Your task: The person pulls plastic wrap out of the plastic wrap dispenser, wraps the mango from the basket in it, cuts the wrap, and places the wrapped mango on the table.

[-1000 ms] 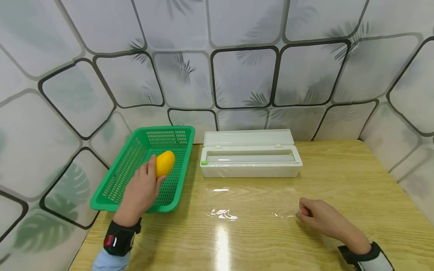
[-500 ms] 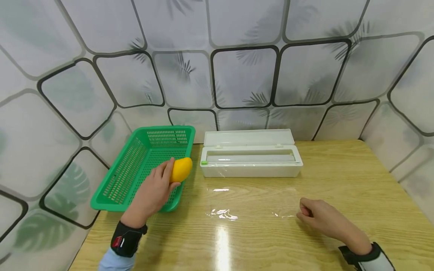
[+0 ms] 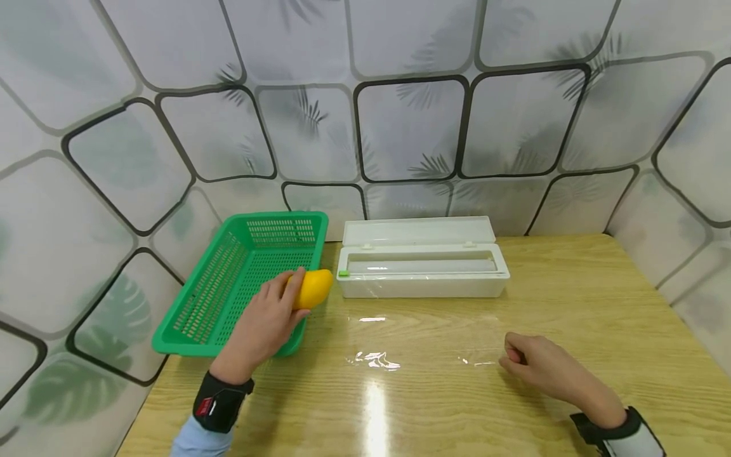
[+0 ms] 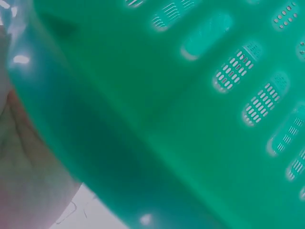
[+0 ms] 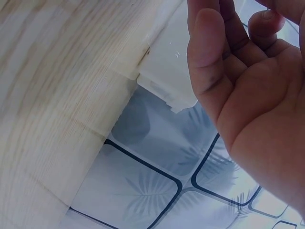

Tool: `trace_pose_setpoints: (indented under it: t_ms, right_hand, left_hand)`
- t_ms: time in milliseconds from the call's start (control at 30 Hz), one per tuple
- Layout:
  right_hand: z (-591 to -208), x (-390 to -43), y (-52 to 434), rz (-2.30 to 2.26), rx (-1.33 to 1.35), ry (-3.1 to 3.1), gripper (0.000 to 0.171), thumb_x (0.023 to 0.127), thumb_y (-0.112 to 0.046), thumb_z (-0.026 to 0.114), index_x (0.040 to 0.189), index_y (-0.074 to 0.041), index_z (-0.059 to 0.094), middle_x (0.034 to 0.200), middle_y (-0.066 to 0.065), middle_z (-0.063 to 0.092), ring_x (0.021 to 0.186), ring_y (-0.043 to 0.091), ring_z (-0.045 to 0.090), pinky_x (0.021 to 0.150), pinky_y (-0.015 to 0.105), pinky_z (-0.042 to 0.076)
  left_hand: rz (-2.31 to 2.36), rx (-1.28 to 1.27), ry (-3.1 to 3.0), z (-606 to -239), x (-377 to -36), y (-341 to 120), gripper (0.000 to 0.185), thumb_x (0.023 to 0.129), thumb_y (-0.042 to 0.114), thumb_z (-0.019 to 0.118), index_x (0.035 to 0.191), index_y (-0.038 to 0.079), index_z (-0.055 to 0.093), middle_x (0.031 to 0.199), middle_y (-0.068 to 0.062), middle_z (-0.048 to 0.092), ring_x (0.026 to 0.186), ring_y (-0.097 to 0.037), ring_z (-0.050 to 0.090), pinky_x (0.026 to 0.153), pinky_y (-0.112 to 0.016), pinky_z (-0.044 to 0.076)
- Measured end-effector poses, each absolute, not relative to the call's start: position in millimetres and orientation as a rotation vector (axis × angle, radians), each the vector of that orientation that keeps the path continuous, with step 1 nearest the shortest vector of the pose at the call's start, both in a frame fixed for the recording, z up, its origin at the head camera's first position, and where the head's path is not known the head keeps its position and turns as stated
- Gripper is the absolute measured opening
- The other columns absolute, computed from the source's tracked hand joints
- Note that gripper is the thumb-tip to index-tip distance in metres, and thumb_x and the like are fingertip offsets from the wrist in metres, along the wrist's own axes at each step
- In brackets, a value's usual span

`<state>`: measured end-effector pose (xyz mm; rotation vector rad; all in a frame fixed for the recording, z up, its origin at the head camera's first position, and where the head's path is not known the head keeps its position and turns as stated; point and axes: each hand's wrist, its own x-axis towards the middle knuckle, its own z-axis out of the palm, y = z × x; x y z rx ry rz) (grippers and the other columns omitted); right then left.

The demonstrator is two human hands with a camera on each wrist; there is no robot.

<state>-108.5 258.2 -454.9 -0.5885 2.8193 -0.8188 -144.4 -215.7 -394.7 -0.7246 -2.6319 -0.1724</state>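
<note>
My left hand (image 3: 263, 320) grips a yellow mango (image 3: 314, 289), fingers on its far side and thumb on its near side. Both are over the right rim of a green plastic basket (image 3: 194, 346). In the left wrist view, the green basket (image 4: 157, 129) hides the mango, and only part of the left palm (image 4: 28, 162) shows. My right hand (image 3: 539, 365) is idle by the table's right side, near a sheet of clear plastic film (image 3: 374, 362). The right wrist view shows this right hand (image 5: 267, 105) with loosely curled fingers and nothing in it.
A white cling film box (image 3: 422, 289) stands at the back, lid (image 3: 419, 231) raised, with a roll inside and a green slider (image 3: 344, 273) at its left end. Patterned sheeting (image 3: 411, 133) rises behind the wooden table (image 3: 571, 285).
My left hand has carried the mango rightward and slightly nearer, from over the basket's inside to its right rim. The right hand has not moved.
</note>
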Motion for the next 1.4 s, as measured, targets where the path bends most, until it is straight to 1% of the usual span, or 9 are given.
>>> trace_pose_setpoints:
  t_ms: [167, 300, 700, 933, 1167, 1267, 1400]
  right_hand:
    - [-454, -109, 259, -0.823, -0.596, 2.812, 0.031, 0.093, -0.015, 0.068, 0.074, -0.018, 0.044, 0.063, -0.012, 0.035, 0.053, -0.001, 0.032, 0.05, 0.019, 0.029]
    - [-453, -110, 259, -0.82, -0.593, 2.816, 0.031, 0.093, -0.015, 0.068, 0.074, -0.018, 0.044, 0.063, -0.011, 0.035, 0.053, -0.001, 0.032, 0.05, 0.019, 0.029]
    - [-452, -112, 259, -0.826, -0.604, 2.83, 0.031, 0.093, -0.016, 0.068, 0.074, -0.018, 0.044, 0.062, -0.012, 0.035, 0.053, -0.001, 0.032, 0.05, 0.019, 0.029]
    - [-451, -113, 261, -0.834, -0.615, 2.822, 0.031, 0.092, -0.016, 0.069, 0.074, -0.018, 0.044, 0.063, -0.012, 0.035, 0.053, -0.001, 0.032, 0.05, 0.019, 0.029]
    - [-453, -110, 261, -0.847, -0.61, 2.801, 0.031, 0.093, -0.016, 0.068, 0.074, -0.018, 0.043, 0.062, -0.012, 0.034, 0.052, -0.001, 0.032, 0.05, 0.019, 0.03]
    - [-454, -108, 261, -0.847, -0.601, 2.803, 0.031, 0.093, -0.016, 0.068, 0.074, -0.018, 0.044, 0.062, -0.013, 0.035, 0.052, -0.001, 0.032, 0.05, 0.019, 0.03]
    - [-455, -107, 262, -0.847, -0.609, 2.802, 0.031, 0.093, -0.017, 0.069, 0.074, -0.018, 0.044, 0.062, -0.013, 0.035, 0.052, -0.001, 0.033, 0.05, 0.019, 0.03]
  left_hand:
    - [-0.178, -0.747, -2.606, -394, -146, -214, 0.08, 0.083, 0.023, 0.082, 0.147, 0.005, 0.038, 0.131, -0.026, 0.051, 0.107, -0.042, 0.058, 0.082, -0.053, 0.054]
    - [-0.152, -0.767, -2.571, -392, -146, -210, 0.08, 0.08, 0.023, 0.084, 0.145, 0.006, 0.04, 0.129, -0.026, 0.052, 0.104, -0.042, 0.058, 0.078, -0.053, 0.055]
    - [-0.031, -0.802, -2.477, -392, -145, -189, 0.078, 0.08, 0.034, 0.083, 0.142, 0.006, 0.044, 0.126, -0.023, 0.055, 0.104, -0.039, 0.059, 0.073, -0.048, 0.057]
    - [-0.03, -0.833, -2.422, -397, -147, -168, 0.079, 0.075, 0.036, 0.086, 0.138, 0.008, 0.048, 0.122, -0.021, 0.057, 0.101, -0.038, 0.06, 0.071, -0.046, 0.057]
    - [-0.055, -0.882, -2.417, -407, -147, -142, 0.076, 0.078, 0.041, 0.083, 0.138, 0.009, 0.05, 0.12, -0.02, 0.06, 0.101, -0.037, 0.062, 0.074, -0.044, 0.057]
    - [-0.075, -0.917, -2.425, -411, -147, -131, 0.076, 0.08, 0.042, 0.082, 0.139, 0.008, 0.048, 0.119, -0.018, 0.059, 0.1, -0.035, 0.062, 0.073, -0.042, 0.057]
    - [-0.094, -0.954, -2.475, -418, -146, -113, 0.073, 0.084, 0.042, 0.078, 0.14, 0.01, 0.045, 0.119, -0.016, 0.058, 0.1, -0.031, 0.061, 0.076, -0.041, 0.057]
